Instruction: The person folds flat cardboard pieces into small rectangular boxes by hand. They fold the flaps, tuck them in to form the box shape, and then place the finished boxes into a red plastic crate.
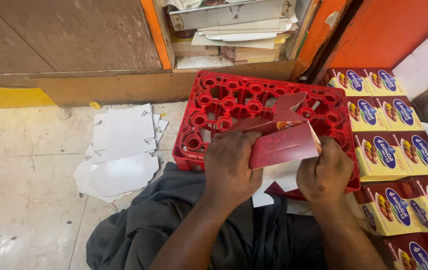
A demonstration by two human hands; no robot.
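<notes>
Both grips clamped on red carton point(285, 142) over red crate point(224, 102); white blanks point(121, 150) left, yellow-red boxes point(391, 155) right.

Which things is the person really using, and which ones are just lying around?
Being used:
left hand
right hand
red carton, held by both hands
red crate, beneath the carton

Lying about:
white card pile on the floor
finished boxes, stacked at right
papers on the shelf
</notes>
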